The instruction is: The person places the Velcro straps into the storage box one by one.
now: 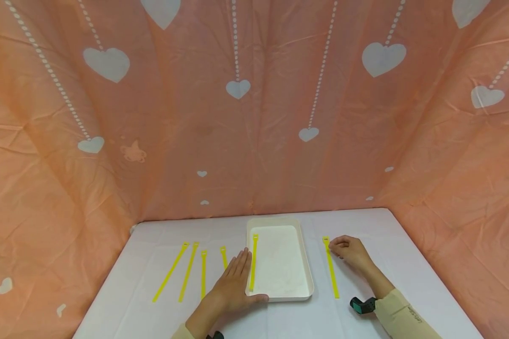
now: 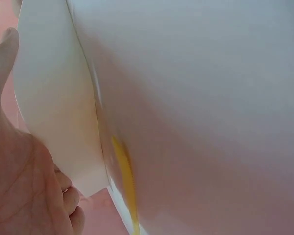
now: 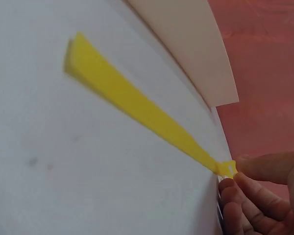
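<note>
My left hand [image 1: 233,285] rests flat along the left edge of a white tray [image 1: 282,263], fingers straight and thumb stretched out at its near corner. One yellow cable tie [image 1: 254,263] lies lengthwise inside the tray, near its left wall. Right of the tray, my right hand [image 1: 354,254] pinches the slotted head of another yellow cable tie [image 3: 142,112] between thumb and fingers. That tie's strap runs toward the near edge, along the white table. In the left wrist view, a toothed yellow tie [image 2: 125,171] lies on the table beside the tray wall [image 2: 59,98].
Several more yellow ties [image 1: 188,273] lie spread on the white cloth [image 1: 144,263] left of the tray, one partly hidden by my left hand. A pink curtain [image 1: 254,179] with white hearts stands behind the table and along both sides.
</note>
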`<state>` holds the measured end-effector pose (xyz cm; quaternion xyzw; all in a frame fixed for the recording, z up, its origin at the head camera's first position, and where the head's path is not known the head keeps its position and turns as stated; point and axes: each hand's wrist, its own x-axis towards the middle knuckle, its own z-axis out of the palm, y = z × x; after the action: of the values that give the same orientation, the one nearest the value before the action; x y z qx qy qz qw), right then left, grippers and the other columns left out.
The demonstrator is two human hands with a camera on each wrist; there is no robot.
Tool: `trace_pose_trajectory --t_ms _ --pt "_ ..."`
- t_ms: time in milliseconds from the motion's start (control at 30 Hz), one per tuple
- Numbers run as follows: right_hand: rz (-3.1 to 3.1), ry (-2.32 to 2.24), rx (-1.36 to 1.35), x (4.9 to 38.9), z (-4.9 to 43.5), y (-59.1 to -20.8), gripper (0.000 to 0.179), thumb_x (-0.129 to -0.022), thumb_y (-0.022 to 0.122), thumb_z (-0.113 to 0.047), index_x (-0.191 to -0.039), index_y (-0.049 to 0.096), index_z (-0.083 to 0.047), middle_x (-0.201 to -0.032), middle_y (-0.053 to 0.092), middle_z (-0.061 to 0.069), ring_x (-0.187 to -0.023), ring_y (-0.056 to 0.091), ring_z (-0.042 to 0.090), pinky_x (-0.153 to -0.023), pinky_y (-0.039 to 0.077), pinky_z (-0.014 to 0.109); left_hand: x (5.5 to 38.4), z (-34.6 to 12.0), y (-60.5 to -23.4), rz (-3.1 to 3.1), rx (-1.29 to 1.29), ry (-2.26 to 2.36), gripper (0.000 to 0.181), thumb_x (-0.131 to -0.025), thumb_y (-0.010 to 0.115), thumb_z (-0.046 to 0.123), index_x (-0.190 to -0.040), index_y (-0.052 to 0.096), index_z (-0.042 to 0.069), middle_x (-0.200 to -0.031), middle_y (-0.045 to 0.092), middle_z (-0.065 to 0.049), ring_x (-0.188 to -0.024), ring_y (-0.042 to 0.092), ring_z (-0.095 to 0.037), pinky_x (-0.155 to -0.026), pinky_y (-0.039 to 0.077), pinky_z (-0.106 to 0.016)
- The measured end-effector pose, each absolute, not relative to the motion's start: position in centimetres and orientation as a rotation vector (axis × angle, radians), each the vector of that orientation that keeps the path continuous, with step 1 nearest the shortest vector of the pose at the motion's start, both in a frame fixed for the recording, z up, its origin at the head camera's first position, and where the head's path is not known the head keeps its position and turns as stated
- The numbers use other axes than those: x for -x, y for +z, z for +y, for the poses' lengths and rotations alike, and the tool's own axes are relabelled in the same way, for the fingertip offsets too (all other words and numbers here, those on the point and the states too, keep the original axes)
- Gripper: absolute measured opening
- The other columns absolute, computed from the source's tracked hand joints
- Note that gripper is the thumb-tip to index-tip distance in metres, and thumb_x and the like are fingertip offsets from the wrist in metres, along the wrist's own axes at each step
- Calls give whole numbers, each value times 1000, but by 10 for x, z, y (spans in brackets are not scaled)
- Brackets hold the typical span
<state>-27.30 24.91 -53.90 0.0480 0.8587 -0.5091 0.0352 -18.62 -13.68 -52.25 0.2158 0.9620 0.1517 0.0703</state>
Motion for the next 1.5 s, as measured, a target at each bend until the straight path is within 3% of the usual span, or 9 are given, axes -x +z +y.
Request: trace_pose_trajectory --t_ms 667,933,1300,1500 --pt "2744 -1473 -101 276 245 -543 23 -93 83 -15 -103 71 2 -83 64 6 -76 56 17 -62 46 24 187 -138 -524 2875 -647 455 127 -91 60 83 -170 10 -3 -179 4 -21 -166 7 -37 -134 11 -53" --pt "2786 -1433 -92 277 242 -542 22 -90 85 -15 -98 70 0 -80 63 5 -74 56 17 -65 46 26 187 -136 -524 2897 -647 451 127 -90 63 82 -170 13 -3 -179 8 -21 -166 12 -35 -134 15 -52" --pt "2829 -1404 -70 278 241 -545 24 -90 86 -12 -99 69 2 -80 61 6 -74 55 18 -64 45 26 186 -138 -525 2903 -690 491 128 -91 58 85 -169 13 -5 -178 8 -23 -165 12 -39 -135 11 -52" --pt "2831 -1387 -79 277 240 -545 21 -91 85 -11 -98 70 2 -80 61 7 -74 56 19 -65 46 28 185 -137 -524 2916 -678 461 128 -90 63 82 -168 15 -6 -178 10 -23 -165 14 -38 -134 14 -51"
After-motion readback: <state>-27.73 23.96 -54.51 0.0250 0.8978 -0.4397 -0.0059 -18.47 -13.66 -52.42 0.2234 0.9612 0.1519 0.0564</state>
